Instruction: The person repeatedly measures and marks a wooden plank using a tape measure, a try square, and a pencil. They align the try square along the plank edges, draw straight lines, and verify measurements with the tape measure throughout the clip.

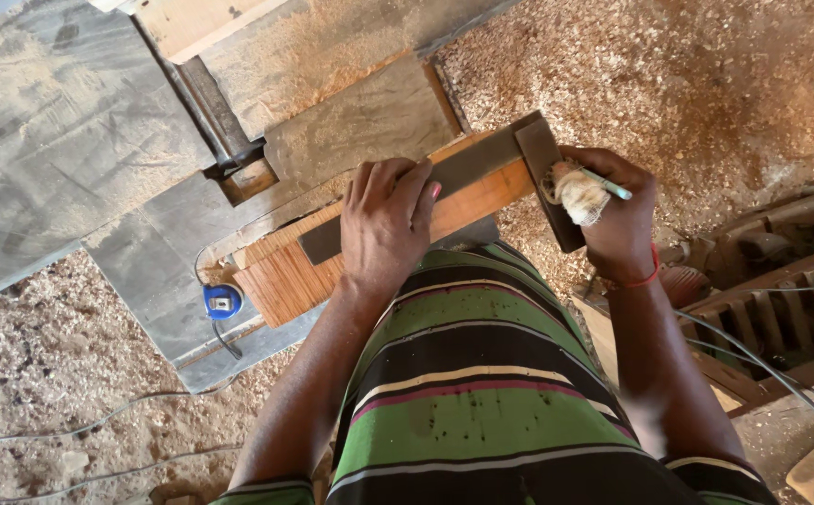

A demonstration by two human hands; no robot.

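Left hand (385,220): flat, fingers spread, pressing down on try square (444,182) at frame centre. Right hand (617,215): closed around pencil (605,184) and whitish rag (580,196), against square's stock. Square: dark blade laid across orange-brown plank (280,276) on grey bench (61,140).

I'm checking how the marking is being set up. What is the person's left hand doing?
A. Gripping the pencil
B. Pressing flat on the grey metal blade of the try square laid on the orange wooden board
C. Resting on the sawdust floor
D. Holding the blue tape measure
B: the left hand lies palm down on the grey metal blade of the try square, across the orange wooden board, while the blue tape measure sits apart, untouched.
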